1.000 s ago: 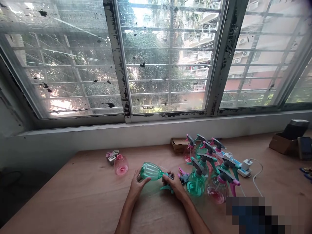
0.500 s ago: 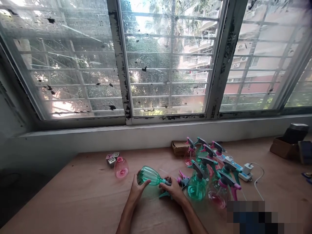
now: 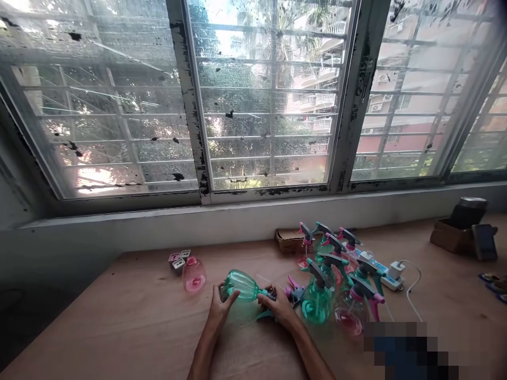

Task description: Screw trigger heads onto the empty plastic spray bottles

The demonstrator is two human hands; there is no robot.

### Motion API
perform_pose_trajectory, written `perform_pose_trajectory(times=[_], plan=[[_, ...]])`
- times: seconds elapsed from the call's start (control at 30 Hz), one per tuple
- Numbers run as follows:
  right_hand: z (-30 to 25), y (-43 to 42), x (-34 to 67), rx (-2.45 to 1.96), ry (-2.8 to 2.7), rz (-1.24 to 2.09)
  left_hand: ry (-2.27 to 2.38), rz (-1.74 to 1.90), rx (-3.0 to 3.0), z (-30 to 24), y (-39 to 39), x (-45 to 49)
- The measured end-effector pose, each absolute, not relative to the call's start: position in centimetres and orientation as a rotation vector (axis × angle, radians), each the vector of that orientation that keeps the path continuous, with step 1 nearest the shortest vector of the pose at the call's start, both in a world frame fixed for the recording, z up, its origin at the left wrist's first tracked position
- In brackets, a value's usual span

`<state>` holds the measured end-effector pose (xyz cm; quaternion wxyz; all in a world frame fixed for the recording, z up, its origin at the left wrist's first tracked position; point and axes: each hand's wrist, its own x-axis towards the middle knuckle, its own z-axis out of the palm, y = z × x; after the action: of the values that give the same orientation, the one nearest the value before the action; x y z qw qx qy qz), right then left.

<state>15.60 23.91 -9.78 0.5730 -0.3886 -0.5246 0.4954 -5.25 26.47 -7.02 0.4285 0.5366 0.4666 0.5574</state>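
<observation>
A green see-through spray bottle (image 3: 242,285) lies on its side above the wooden table (image 3: 119,327). My left hand (image 3: 220,308) cups its round body from below, fingers curled on it. My right hand (image 3: 278,307) is closed round the bottle's neck and its grey-and-teal trigger head (image 3: 266,312). A loose pink-and-grey trigger head (image 3: 293,293) lies just right of my right hand.
Several green and pink spray bottles (image 3: 335,274) stand grouped to the right. A pink headless bottle (image 3: 194,274) and small square caps (image 3: 178,259) sit to the left. Behind are a cardboard box (image 3: 288,240), a power strip (image 3: 386,274) with cable, and a box (image 3: 455,232) at far right.
The bottle's body has tipped slightly downward and my hands have stayed on it; the view has shifted a little. Nothing was let go.
</observation>
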Motion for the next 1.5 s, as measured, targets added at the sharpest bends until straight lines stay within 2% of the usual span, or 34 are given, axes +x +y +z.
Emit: perform_pose_trajectory(times=[0.5, 0.73, 1.5], plan=[[-8.7, 23.6, 16.6, -0.895, -1.067, 1.219, 1.101, 1.329, 1.463, -6.4, 25.3, -4.4], [-8.1, 23.2, 16.9, -0.865, -1.069, 1.255, 1.220, 1.392, 1.536, -6.7, 24.8, -4.0], [-7.8, 23.1, 17.5, -0.890, -1.145, 1.286, 1.151, 1.267, 1.528, -7.2, 25.2, -4.2]])
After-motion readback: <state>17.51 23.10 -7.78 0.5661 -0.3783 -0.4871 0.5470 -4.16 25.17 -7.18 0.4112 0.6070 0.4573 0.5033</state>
